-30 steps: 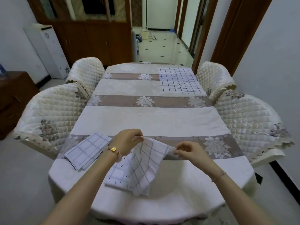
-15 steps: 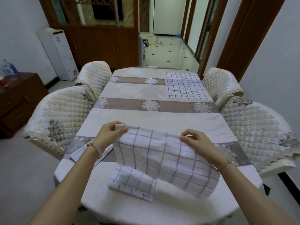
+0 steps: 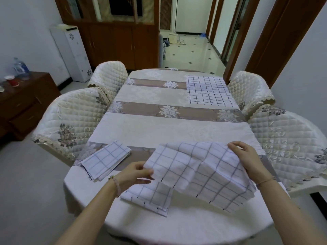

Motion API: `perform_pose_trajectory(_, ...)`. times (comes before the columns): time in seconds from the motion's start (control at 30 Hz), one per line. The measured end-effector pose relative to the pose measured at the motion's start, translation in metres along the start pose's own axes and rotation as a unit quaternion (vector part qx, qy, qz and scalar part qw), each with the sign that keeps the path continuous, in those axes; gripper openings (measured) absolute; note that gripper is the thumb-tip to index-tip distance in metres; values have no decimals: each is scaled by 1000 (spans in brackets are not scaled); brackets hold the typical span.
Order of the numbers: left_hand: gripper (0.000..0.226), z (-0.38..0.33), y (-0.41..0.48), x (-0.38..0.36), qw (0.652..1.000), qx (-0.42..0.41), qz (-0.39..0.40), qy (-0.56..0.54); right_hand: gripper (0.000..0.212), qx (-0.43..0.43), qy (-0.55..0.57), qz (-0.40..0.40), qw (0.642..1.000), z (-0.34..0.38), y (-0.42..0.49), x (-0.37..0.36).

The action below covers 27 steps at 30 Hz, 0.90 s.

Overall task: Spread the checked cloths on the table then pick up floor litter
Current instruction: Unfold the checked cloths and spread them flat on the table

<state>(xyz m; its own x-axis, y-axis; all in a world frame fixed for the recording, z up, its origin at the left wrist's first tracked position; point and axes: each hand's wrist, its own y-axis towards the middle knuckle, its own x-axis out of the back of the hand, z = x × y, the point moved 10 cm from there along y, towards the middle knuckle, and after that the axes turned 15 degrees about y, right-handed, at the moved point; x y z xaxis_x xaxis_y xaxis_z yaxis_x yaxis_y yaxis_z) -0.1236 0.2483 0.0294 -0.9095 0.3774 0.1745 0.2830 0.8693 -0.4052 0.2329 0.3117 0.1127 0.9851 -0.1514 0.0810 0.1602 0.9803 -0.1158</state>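
A white checked cloth point(image 3: 200, 170) hangs half unfolded over the near end of the table point(image 3: 169, 131). My left hand point(image 3: 136, 175) pinches its left edge and my right hand point(image 3: 246, 156) grips its far right corner, holding it a little above the tabletop. One folded part of the cloth still lies flat below my left hand. A second checked cloth point(image 3: 106, 160), folded, rests on the table to the left. A third checked cloth point(image 3: 208, 90) lies spread flat at the far right of the table.
Quilted cream chairs stand along both sides, two on the left point(image 3: 70, 121) and two on the right point(image 3: 290, 142). A dark wooden sideboard point(image 3: 23, 103) with a bottle and cups sits at the far left. A tiled hallway opens beyond the table.
The cloth went from bunched between my hands to opened wide. My hands moved apart and to the right, my left hand lower, and the folded cloth on the left is uncovered again.
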Motion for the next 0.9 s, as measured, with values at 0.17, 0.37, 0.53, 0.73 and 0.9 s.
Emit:
perform_pose_trajectory(0.17,17,-28,-10,3,989,-42,-128,-66,39,101,-257,-39,960,18,-19,-16)
perform_pose_trajectory(0.37,4,-63,-22,-19,977,-74,-165,-110,27,84,-63,171,980,18,-93,-132)
perform_pose_trajectory(0.53,8,-75,-25,-33,976,-106,-149,-118,29,49,31,196,979,9,-114,-168)
perform_pose_trajectory(0.73,21,-76,-30,-40,980,-105,-140,-98,5,55,74,159,983,11,-113,-159)
perform_pose_trajectory(0.9,9,-79,-35,-44,978,-118,-116,-130,11,22,110,144,983,3,-109,-152)
